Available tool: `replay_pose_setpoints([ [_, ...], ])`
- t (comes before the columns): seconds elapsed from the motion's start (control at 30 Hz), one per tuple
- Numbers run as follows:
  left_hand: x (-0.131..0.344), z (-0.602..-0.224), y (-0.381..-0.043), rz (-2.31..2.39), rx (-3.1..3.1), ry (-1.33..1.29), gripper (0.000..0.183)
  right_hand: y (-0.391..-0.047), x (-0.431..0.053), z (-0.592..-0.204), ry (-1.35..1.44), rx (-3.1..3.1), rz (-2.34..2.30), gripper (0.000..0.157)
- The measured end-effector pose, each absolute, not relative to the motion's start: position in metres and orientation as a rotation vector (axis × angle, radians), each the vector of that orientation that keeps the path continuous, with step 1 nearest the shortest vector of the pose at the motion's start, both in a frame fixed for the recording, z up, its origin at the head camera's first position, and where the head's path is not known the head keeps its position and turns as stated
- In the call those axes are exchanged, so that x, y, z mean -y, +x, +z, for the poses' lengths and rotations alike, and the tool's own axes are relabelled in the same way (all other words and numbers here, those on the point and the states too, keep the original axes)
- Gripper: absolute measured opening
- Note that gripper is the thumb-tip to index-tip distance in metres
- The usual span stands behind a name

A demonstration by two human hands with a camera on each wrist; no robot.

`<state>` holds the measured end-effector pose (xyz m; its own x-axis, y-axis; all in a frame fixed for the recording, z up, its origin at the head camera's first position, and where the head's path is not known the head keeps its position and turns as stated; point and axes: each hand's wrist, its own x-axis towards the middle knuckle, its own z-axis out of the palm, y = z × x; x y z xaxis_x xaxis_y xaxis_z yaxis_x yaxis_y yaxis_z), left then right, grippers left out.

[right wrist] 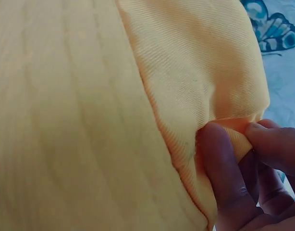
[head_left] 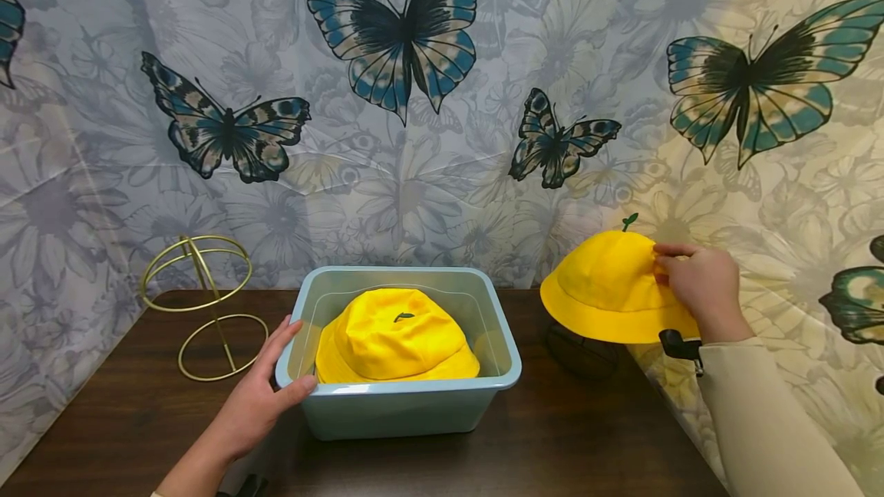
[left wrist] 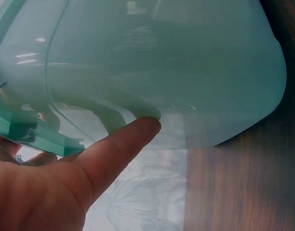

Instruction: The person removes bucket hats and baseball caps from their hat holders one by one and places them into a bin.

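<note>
My right hand (head_left: 704, 286) pinches the crown of a yellow bucket hat (head_left: 601, 274) with a green sprout on top. In the right wrist view, a fold of the hat's fabric (right wrist: 241, 144) is between thumb and fingers. Beneath its brim, a dark wire stand (head_left: 583, 351) is partly hidden. My left hand (head_left: 258, 397) rests at the front left corner of a pale blue-green plastic bin (head_left: 394, 413), with fairly straight fingers at the rim. One digit (left wrist: 133, 134) lies against the bin's outer wall in the left wrist view. Inside the bin sits another yellow hat (head_left: 397, 336) with a green sprout.
A gold wire stand (head_left: 217, 320) with two rings stands bare at the left of the dark wooden table (head_left: 552, 443). Behind the table hangs a butterfly-print cloth (head_left: 414, 205), close to the bin and the right-hand hat.
</note>
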<state>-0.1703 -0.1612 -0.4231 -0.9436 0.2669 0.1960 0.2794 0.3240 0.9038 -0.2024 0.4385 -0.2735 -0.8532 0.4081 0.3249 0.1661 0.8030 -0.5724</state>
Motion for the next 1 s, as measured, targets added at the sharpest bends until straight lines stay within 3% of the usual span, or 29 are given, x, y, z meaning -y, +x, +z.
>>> replay_pose_setpoints([
  [0.63, 0.161, -0.421, -0.170, -1.737, 2.555, -0.513, 0.079, -0.208, -0.430, -0.248, -0.477, 2.556, 0.871, 0.041],
  [1.0, 0.161, -0.422, -0.170, -1.720, 2.558, -0.514, 0.078, -0.207, -0.430, -0.249, -0.479, 2.325, 1.278, 0.045],
])
